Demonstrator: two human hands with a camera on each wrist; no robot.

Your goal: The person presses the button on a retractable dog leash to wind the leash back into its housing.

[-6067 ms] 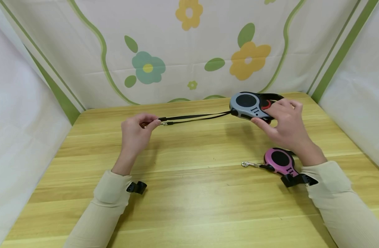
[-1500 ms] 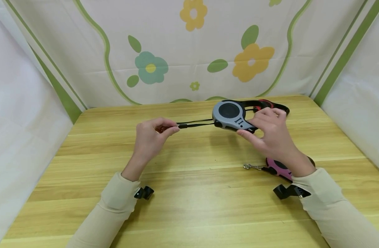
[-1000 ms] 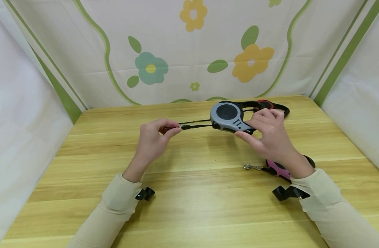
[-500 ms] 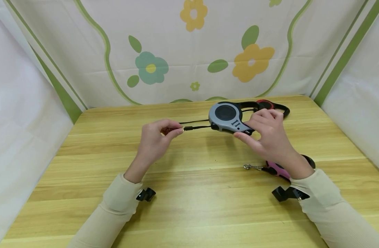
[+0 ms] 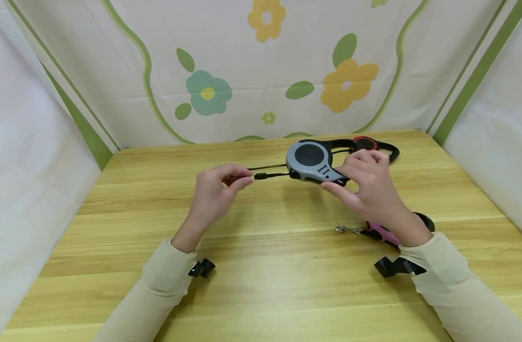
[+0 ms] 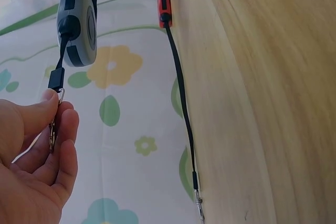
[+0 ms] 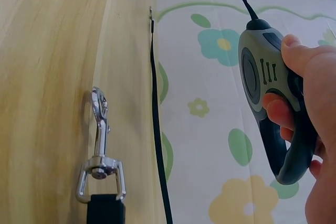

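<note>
**Grey retractable leash held off the table, clip end pinched**

Centre of the head view: right hand [image 5: 374, 187] wraps the grey leash housing [image 5: 309, 160], fingers curled round its handle, thumb under the lower edge. Housing sits raised above the wooden table [image 5: 261, 285], just right of middle frame. In the right wrist view the fingers [image 7: 278, 114] close round the dark handle loop.

Left hand [image 5: 213, 194], centre-left, pinches the metal clip [image 6: 52, 129] between thumb and forefinger. A short run of black strap [image 5: 271, 175] spans the gap between hands, roughly taut.

Behind it, a red-and-black leash [image 5: 374, 145] lies on the table's far edge, its black cord [image 6: 181, 93] trailing left. A pink leash [image 5: 382, 232] lies lower right, mostly hidden by the right wrist, its silver snap hook [image 7: 100, 145] flat on the wood.

Handling, judged:
- Housing looks like hard, smooth plastic, light enough for one hand; the handle loop is the sure hold.
- Strap is soft and limp, probably spring-loaded, so the clip may snap back if let go.
- Clip is small and slick; a pinch grip suits it.
</note>
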